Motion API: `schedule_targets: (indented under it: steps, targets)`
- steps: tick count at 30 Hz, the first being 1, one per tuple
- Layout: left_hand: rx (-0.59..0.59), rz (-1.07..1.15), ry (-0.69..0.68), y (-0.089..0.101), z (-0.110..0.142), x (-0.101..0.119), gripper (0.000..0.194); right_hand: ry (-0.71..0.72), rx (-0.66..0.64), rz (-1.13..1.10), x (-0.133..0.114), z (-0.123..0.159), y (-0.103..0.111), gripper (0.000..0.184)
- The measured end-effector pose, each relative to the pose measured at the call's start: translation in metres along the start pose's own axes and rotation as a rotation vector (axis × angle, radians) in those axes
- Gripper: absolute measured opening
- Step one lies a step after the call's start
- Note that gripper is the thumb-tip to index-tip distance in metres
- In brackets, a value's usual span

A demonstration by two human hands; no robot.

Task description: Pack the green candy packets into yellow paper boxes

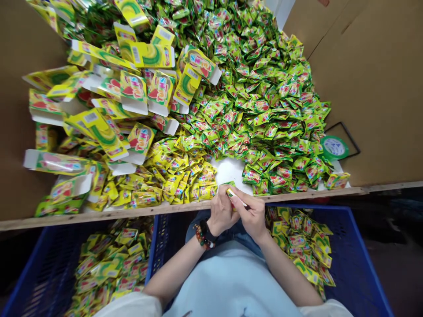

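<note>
Hands: two, both the person's own; the left hand (220,212) and the right hand (251,216) meet just behind the wooden edge, close together.
Left hand: closed, gripping the held packet between fingers and thumb; a beaded bracelet (202,237) and a black wristband (207,231) sit on its wrist.
Right hand: closed too, its fingertips pinching the other end of the same packet.
Held thing: one small yellow-green packet (235,196), a white strip along it; partly hidden by the fingers, so its exact form cannot be told.
Green sachets: hundreds, too many to count, in one heap (261,103) beyond the hands.
Yellow sachets: a smaller heap (172,187), well over fifty, just left of the hands.
Cartons: roughly twenty-five, open and printed yellow-green, piled loosely (122,94) at the far left.
Crates: two, blue plastic; the left crate (46,277) and the right crate (353,259) both hold flat printed cartons, one to each side of the person's lap.
Surface: white (228,171), showing between the heaps; its near side ends in a wooden edge (139,212), with cardboard walls (373,88) at the sides.
Tape: one green roll (333,147), near the right wall — beside the green heap.
</note>
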State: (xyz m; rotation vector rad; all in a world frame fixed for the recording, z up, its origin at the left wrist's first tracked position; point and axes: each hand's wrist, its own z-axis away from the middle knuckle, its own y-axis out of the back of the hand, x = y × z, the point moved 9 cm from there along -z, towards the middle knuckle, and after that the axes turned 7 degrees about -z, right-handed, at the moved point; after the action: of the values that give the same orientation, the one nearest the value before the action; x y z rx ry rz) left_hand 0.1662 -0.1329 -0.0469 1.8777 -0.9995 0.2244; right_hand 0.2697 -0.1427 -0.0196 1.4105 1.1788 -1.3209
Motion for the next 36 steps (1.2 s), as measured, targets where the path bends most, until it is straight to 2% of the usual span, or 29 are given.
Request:
schedule_targets:
  steps: [7,12,14,19,22,25,28,30,31,32,33,36]
  targets:
    - [0.039,-0.046,0.005,0.004,-0.006,0.004,0.047,-0.107,0.008,0.015,0.013,-0.006,-0.002,0.029]
    - [0.026,0.030,0.027,0.003,-0.006,0.003,0.053,-0.154,-0.076,-0.051,0.015,-0.012,-0.002,0.031]
    - [0.028,0.047,0.026,0.002,-0.005,0.001,0.052,-0.073,-0.104,0.028,0.008,-0.011,-0.002,0.031]
    - [0.051,0.065,0.050,0.000,0.000,-0.005,0.050,0.297,-0.207,0.329,-0.012,0.002,-0.019,0.046]
    - [0.006,0.059,0.036,-0.003,-0.001,-0.001,0.047,0.369,-0.190,0.368,-0.013,0.005,-0.021,0.044]
    - [-0.092,0.048,-0.022,0.002,-0.006,0.006,0.053,0.380,-0.159,0.380,-0.023,0.012,-0.002,0.037]
    - [-0.176,-0.037,-0.037,0.019,-0.017,-0.005,0.065,0.279,-0.070,0.647,-0.034,0.024,0.047,0.030]
    - [-0.201,-0.221,0.043,0.034,-0.027,-0.027,0.050,0.152,-0.013,0.953,-0.033,0.028,0.081,0.024]
    - [-0.228,-0.326,0.084,0.038,-0.031,-0.040,0.040,0.117,-0.027,1.049,-0.031,0.028,0.089,0.023]
    - [-0.269,-0.422,0.110,0.040,-0.035,-0.050,0.033,0.106,-0.068,1.092,-0.026,0.026,0.088,0.023]
    - [-0.318,-0.502,0.116,0.038,-0.039,-0.058,0.031,0.120,-0.133,1.077,-0.020,0.021,0.079,0.024]
    - [-0.431,-0.637,0.068,0.027,-0.047,-0.067,0.042,0.191,-0.352,0.899,0.005,0.000,0.021,0.036]
